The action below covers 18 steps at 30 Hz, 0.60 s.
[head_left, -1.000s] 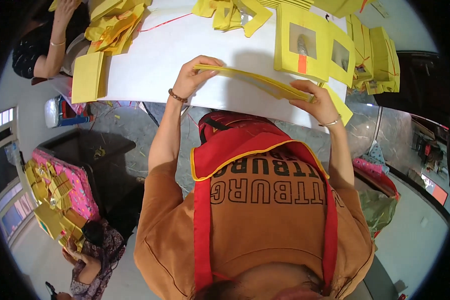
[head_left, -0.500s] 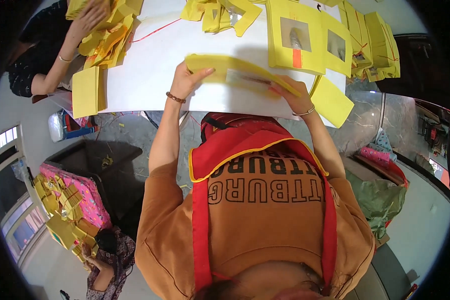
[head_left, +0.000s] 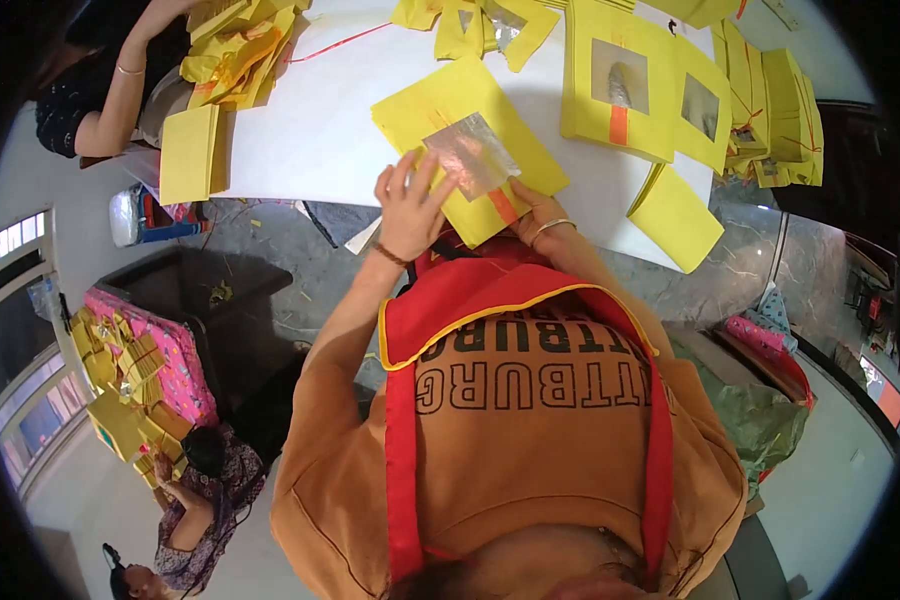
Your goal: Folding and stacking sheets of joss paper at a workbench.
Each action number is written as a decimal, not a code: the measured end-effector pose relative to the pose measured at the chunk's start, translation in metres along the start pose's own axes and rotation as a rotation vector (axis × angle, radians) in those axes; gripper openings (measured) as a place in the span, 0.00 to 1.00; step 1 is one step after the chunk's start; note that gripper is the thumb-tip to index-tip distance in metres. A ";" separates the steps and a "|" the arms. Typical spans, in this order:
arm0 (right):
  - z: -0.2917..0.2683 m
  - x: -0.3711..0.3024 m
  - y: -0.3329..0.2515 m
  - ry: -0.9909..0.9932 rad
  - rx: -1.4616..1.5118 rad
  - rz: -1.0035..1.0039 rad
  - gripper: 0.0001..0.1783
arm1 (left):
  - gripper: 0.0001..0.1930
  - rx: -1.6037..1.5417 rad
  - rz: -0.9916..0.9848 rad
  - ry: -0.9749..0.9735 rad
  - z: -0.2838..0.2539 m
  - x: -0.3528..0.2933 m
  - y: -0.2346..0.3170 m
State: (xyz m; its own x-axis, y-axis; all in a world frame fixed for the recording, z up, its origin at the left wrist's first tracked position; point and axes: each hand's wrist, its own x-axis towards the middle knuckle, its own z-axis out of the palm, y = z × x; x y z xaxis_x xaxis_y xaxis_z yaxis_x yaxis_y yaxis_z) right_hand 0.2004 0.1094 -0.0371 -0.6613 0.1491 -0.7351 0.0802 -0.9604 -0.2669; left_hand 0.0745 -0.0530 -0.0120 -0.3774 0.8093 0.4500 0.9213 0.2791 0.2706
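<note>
Holding a yellow paper sheaf aslant at the front edge of the white worktop.
The right hand pinches the sheaf's lower right edge, thumb on top; the left hand has its fingers spread wide, some tips at the left edge of a silver square. A yellow stack lies to the right.
</note>
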 end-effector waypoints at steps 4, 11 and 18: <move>-0.001 -0.004 0.009 0.064 0.070 0.022 0.17 | 0.20 0.009 0.053 -0.081 0.012 0.000 -0.001; -0.035 -0.064 -0.035 -0.422 -1.104 -0.117 0.22 | 0.16 -0.297 0.119 -0.099 0.011 -0.025 -0.020; -0.021 -0.027 -0.047 -0.300 -2.003 -1.399 0.24 | 0.16 -0.361 0.062 -0.108 0.012 -0.024 -0.019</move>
State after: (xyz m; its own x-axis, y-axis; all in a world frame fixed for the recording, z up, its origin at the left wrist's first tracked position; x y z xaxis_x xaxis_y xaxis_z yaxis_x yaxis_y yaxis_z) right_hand 0.2302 0.1560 -0.0183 -0.9489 0.0215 0.3150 -0.1237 0.8926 -0.4336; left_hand 0.0665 -0.0716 -0.0378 -0.2926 0.8742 0.3874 0.8426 0.0441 0.5368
